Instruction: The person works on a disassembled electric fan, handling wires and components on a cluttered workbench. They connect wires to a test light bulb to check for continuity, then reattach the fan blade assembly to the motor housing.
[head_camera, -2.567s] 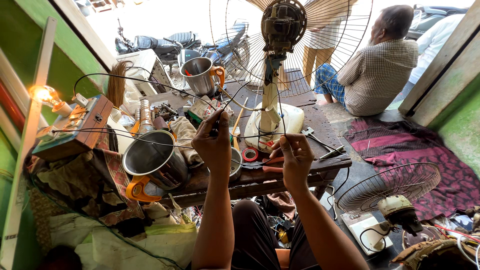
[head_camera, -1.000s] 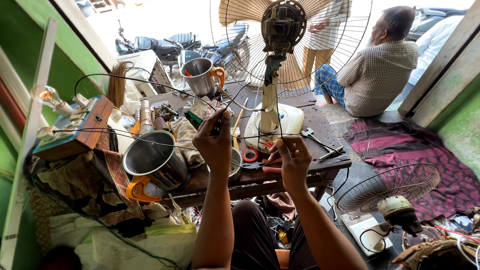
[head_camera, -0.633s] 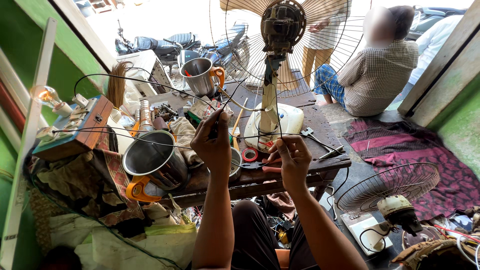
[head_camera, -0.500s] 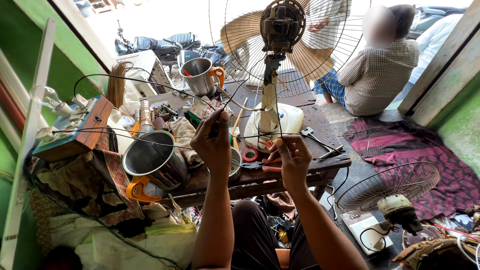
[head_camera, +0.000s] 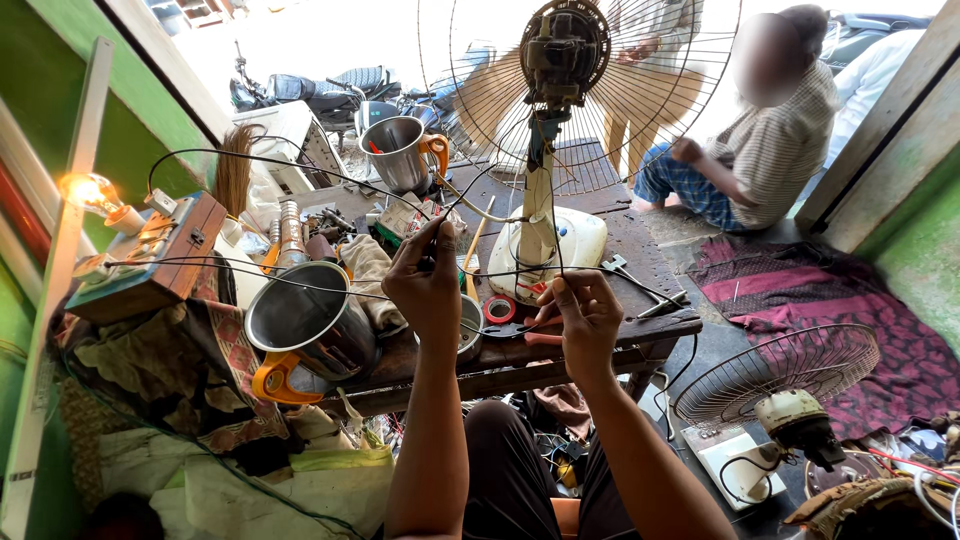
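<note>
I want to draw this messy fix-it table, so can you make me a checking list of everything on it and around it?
Surface: dark wooden table, crowded.
Job's things: table fan with bare motor; thin black wires.
Clutter: two steel jugs with orange handles, red tape roll, spanner.
Hands: left hand and right hand each pinch a wire.
Cables: run to a wooden switch box.
Surroundings: lit bulb, second fan, seated person, motorbikes.
</note>
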